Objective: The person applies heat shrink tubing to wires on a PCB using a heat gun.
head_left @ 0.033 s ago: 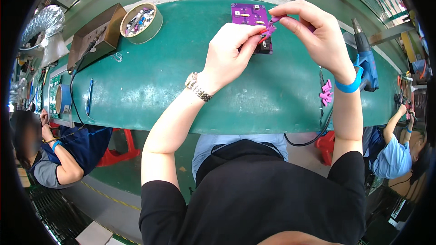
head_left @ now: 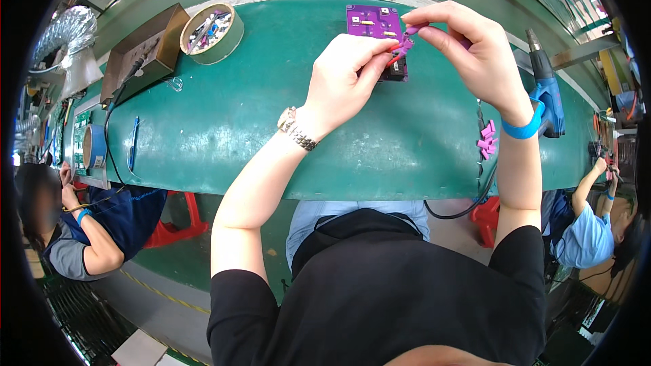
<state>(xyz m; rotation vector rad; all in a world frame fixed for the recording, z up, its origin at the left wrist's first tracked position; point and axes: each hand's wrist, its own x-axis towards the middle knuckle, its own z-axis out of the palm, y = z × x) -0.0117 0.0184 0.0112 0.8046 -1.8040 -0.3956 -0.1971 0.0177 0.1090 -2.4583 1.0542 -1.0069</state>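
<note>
Both my hands meet over a purple circuit board (head_left: 371, 15), which lies on the green table at the far middle. My left hand (head_left: 339, 74) pinches a red wire (head_left: 395, 60) at the board's front right corner. Purple pieces (head_left: 405, 45) sit at the wire's end, between the hands. Thumb and forefinger of my right hand (head_left: 478, 51) close on a small purple sleeve (head_left: 414, 28), just right of the board. Fingers partly cover the wire and the board's lower part. Several loose purple sleeves (head_left: 487, 142) lie nearer me on the right.
A blue heat gun (head_left: 546, 91) stands beyond my right wrist. At the far left are a round tub (head_left: 234, 39) of small parts and a brown box (head_left: 169, 41). Blue tweezers (head_left: 133, 142) and a tape roll (head_left: 95, 147) lie left. Co-workers sit on both sides.
</note>
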